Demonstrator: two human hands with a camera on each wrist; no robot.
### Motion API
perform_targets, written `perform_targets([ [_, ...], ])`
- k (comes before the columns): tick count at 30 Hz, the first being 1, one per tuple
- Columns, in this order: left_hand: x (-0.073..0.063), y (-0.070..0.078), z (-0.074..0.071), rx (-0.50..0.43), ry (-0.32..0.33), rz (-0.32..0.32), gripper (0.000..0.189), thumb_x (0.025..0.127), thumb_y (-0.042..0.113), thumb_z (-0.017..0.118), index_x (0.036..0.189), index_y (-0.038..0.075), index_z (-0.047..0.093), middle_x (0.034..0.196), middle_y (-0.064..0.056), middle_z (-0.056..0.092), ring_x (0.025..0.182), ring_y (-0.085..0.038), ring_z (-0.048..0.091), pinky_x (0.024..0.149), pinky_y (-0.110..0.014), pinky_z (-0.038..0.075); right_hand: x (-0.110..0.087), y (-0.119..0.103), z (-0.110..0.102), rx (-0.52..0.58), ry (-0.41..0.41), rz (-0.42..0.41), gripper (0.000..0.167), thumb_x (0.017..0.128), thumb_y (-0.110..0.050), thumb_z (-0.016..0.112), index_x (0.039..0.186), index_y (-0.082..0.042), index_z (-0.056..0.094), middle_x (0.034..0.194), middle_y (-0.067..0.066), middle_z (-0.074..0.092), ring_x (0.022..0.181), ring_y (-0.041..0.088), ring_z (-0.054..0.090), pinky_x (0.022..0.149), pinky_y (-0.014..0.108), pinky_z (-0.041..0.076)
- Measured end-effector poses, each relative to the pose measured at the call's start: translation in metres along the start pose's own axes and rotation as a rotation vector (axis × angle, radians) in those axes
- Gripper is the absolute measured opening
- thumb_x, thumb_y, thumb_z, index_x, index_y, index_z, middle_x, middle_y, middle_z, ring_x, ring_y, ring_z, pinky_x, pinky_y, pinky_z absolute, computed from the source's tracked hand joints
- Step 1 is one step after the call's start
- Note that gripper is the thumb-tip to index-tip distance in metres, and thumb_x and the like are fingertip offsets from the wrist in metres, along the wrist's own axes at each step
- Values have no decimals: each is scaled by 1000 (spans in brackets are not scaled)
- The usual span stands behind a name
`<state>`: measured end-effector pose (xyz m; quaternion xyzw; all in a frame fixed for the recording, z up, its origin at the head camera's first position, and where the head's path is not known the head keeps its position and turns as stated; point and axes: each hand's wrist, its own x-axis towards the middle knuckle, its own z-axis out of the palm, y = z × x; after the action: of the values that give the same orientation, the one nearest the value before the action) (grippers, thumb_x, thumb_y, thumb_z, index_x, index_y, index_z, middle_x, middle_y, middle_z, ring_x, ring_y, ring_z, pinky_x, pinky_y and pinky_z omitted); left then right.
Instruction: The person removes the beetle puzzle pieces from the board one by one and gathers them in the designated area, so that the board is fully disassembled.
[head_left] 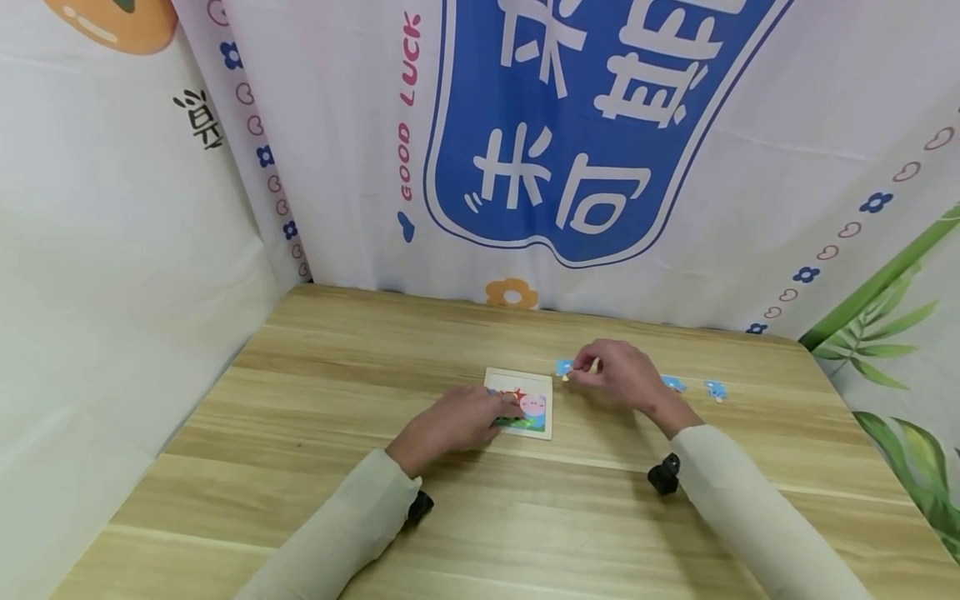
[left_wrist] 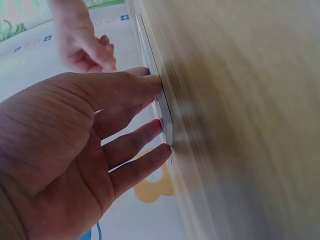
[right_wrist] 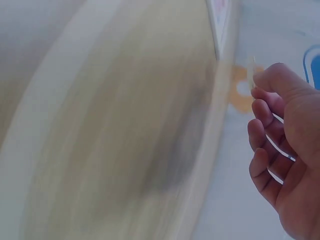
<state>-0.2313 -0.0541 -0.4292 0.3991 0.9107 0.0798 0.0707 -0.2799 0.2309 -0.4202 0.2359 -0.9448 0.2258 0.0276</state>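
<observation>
A small square picture puzzle board with a pale border lies on the table, showing a pink cartoon figure in red over green. My left hand rests on its left side; in the left wrist view, the extended fingers and thumb touch the board along its edge. To the right of the board, my right hand pinches a thin puzzle piece between thumb and index finger, slightly above the table. The piece's printed face is turned away. Beside those fingertips lies a blue puzzle piece, partly covered.
Further right on the wooden table lie two more blue puzzle pieces, one by the right wrist and another beyond it. A printed curtain hangs along the table's back edge.
</observation>
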Motion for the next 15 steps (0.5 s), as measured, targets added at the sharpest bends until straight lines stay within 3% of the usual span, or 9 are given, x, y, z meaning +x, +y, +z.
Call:
perform_targets([
  [6, -1, 0, 1, -1, 9, -6, 41, 98, 10, 71, 137, 23, 70, 142, 5, 61, 126, -20, 60, 96, -40, 52, -17, 27, -11, -36, 14, 43, 7, 93, -22, 79, 87, -18, 76, 84, -8, 67, 74, 13, 59, 68, 36, 51],
  [11, -2, 2, 0, -11, 9, -21, 45, 98, 8, 69, 138, 27, 69, 146, 2, 58, 123, -20, 62, 78, -32, 51, -29, 44, -16, -52, 3, 61, 6, 93, -21, 78, 88, -18, 76, 84, -8, 68, 75, 13, 60, 69, 38, 51],
  [15, -3, 3, -1, -11, 15, -17, 48, 97, 5, 68, 138, 30, 69, 147, 0, 57, 114, -19, 66, 64, -27, 42, -35, 55, -19, -54, 6, 91, 7, 94, -22, 77, 89, -17, 76, 85, -7, 68, 77, 15, 61, 70, 39, 51],
])
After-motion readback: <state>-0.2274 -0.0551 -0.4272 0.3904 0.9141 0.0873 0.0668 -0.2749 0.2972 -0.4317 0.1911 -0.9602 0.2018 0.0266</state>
